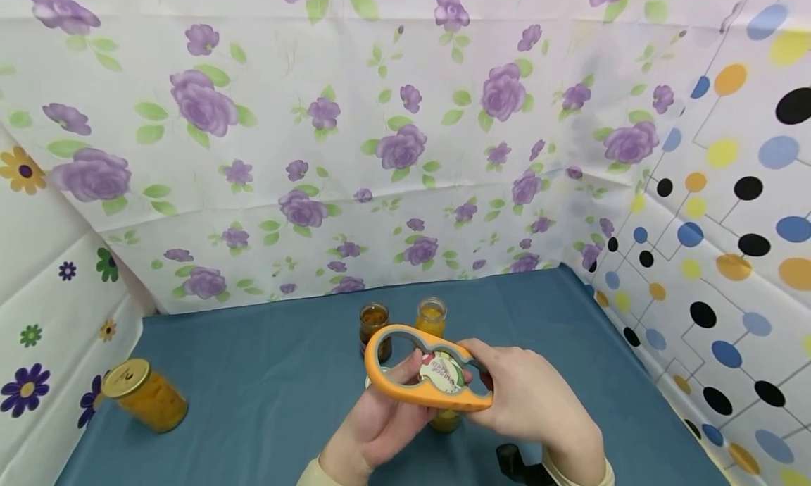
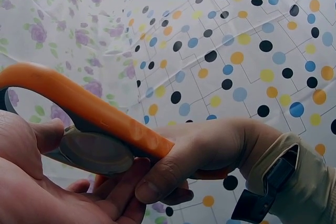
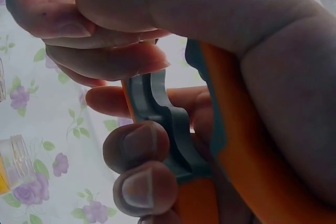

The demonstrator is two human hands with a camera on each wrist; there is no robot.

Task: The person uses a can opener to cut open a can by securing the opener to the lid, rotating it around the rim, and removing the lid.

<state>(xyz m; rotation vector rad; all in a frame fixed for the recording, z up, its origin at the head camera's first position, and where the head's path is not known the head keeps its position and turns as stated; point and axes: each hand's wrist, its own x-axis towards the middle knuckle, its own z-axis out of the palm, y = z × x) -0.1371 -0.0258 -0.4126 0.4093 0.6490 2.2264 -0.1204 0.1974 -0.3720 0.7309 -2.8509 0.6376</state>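
My right hand (image 1: 529, 391) grips one end of an orange jar opener (image 1: 405, 394) with a grey, scalloped inner edge. Within its loop, a round printed jar lid (image 1: 441, 372) sits face up. My left hand (image 1: 386, 419) holds this lid, thumb at its edge and fingers underneath. The left wrist view shows the lid (image 2: 97, 151) tilted beneath the opener's orange rim (image 2: 100, 103). In the right wrist view, curled right fingers (image 3: 142, 184) hold the opener's handle (image 3: 197, 203). Below the opener, part of a yellowish jar (image 1: 445, 421) shows; the hands hide the rest.
Behind the hands stand an uncovered jar with dark contents (image 1: 375, 324) and an uncovered yellow jar (image 1: 431, 315). A jar of orange contents with a gold lid (image 1: 148, 398) stands at the left of the blue tablecloth (image 1: 266, 387). Patterned cloth walls (image 1: 355, 134) border the table.
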